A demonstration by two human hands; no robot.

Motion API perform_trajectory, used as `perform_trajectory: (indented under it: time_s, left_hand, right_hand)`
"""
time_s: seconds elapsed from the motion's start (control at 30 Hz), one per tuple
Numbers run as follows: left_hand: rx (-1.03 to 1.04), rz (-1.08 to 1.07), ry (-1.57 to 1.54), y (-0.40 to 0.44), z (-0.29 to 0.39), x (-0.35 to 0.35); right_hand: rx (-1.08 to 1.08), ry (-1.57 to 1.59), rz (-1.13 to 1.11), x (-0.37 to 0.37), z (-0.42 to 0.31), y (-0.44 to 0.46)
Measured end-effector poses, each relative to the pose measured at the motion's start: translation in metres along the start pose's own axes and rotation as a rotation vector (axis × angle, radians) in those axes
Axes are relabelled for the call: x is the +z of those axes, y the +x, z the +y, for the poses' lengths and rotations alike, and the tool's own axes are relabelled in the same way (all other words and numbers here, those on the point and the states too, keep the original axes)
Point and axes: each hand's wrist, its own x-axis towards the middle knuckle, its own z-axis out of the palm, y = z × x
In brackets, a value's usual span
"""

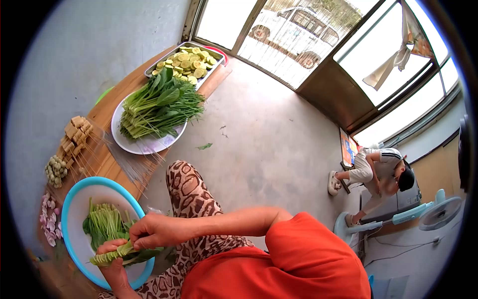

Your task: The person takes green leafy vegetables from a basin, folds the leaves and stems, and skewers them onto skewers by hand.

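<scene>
My left hand (114, 269) is closed around a small row of leafy greens (110, 256), with pale green stems lying side by side and darker leaves trailing to the right. My right hand (152, 231) pinches the same greens from above, its thumb and fingers pressed together. Whether a skewer runs through them is too small to tell. Both hands are over the near side of a white basin with a blue rim (74, 192). Inside the basin sits a pile of cut greens (107, 222).
A wooden table (99, 164) bears a plate (119, 134) of greens, a metal tray (149, 73) of sliced squash, loose thin skewers (132, 167), tofu-like skewered cubes (74, 137) and pink skewered pieces (50, 219). A person (383, 169) sits at right beside a standing fan (438, 212).
</scene>
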Motion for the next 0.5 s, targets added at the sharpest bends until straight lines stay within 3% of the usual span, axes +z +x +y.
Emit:
perform_trajectory:
  time_s: [0.5]
  left_hand:
    - [-0.047, 0.022, -0.057, 0.000, -0.021, -0.035]
  right_hand:
    - [0.047, 0.107, -0.077, 0.006, 0.020, 0.030]
